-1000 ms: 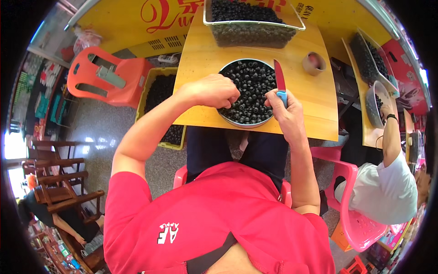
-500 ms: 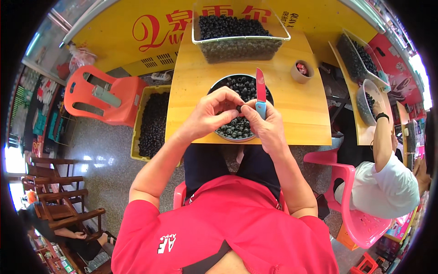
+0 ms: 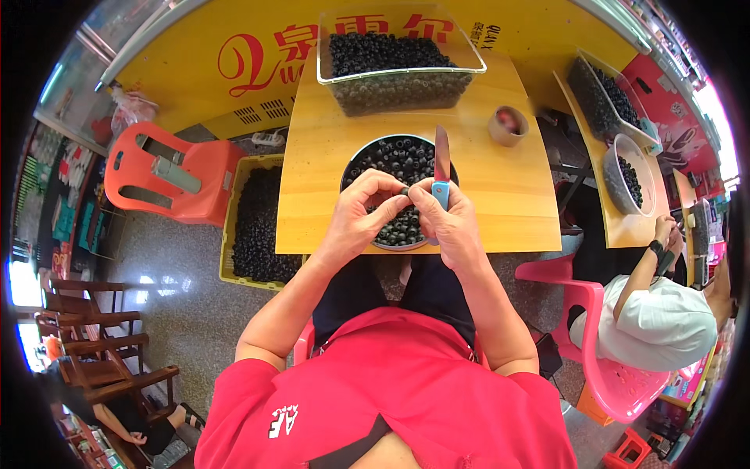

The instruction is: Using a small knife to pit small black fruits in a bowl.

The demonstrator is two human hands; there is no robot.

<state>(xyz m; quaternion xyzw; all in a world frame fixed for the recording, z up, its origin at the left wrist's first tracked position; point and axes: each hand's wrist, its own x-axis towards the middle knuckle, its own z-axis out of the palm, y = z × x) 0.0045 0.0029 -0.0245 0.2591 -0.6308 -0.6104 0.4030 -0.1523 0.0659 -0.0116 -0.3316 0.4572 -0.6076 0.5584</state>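
**Two hands meet over one small dark fruit**

Two hands work close together above a round metal bowl (image 3: 394,156) of small dark round fruits. The left hand (image 3: 361,215) has its fingertips pinched shut on a single dark fruit (image 3: 404,190), held just over the bowl. The right hand (image 3: 449,223) is clamped around the blue handle of a small knife (image 3: 441,168), whose red blade points up and away from the person, and its thumb reaches toward the same fruit. The hands touch, or nearly touch, at the fingertips.

The step in hand looks like the cutting or coring of one fruit at a time. The next move calls for a steady pinch with the left hand and a short, controlled turn of the blade, kept clear of the fingertips.

The bowl stands on a yellow wooden table (image 3: 508,195). Beyond it sits a clear plastic tub (image 3: 400,74) heaped with the same fruits, and to the right a small round cup (image 3: 508,125). On the floor at the left, a yellow crate (image 3: 258,223) holds more.
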